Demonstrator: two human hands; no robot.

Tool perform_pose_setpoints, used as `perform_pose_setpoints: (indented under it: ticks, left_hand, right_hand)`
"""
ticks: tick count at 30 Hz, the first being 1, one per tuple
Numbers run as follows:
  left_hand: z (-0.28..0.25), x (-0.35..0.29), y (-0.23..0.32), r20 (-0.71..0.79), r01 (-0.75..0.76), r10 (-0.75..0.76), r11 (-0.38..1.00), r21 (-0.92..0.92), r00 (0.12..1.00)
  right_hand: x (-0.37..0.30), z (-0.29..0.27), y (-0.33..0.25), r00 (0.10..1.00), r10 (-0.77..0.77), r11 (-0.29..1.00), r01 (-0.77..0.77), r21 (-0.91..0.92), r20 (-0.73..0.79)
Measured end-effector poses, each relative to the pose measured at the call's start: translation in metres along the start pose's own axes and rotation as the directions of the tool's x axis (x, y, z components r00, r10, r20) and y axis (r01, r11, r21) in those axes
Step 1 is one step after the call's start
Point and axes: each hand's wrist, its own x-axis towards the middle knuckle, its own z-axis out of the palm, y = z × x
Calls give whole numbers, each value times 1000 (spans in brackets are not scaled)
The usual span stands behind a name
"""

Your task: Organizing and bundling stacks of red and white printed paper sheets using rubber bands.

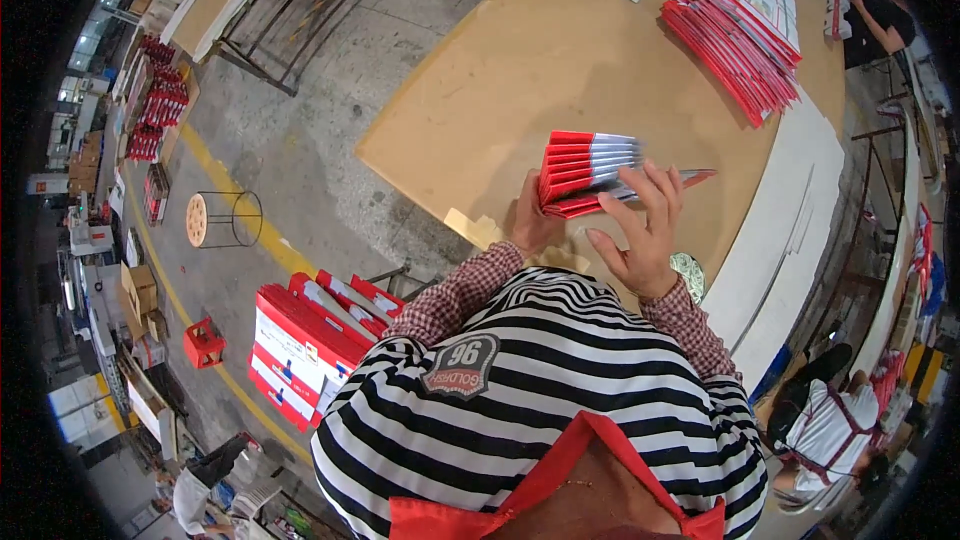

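Observation:
A fanned bundle of flat red and silver-grey folded cartons (pixel 578 162) stands over the near part of the brown-topped table (pixel 500 80). My left hand (pixel 535 218) grips its left side, with most of the fingers hidden behind the bundle. At the bundle's right side is my right hand (pixel 648 225), its fingers spread and the thumb apart. The right fingertips overlap the grey ends in view; whether they touch them I cannot tell. A crumpled shiny greenish piece (pixel 688 272) lies beside my right wrist.
A tall stack of red and white flat cartons (pixel 735 45) lies at the table's far right. White board (pixel 800 210) runs along the right edge. More red and white cartons (pixel 300 345) stand at my left. A round-topped stool (pixel 197 220) is on the floor; other people work farther off.

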Motion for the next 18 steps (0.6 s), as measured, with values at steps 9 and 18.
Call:
perform_pose_setpoints:
  ticks: [9,18]
  left_hand:
    - [6,0,22,53,279,-303,778,-562,951]
    - [2,-2,4,39,245,-272,784,-570,961]
  right_hand:
    - [10,0,-4,1000,5,1000,-6,12,13]
    - [30,5,-23,993,117,992,-117,-35,-7]
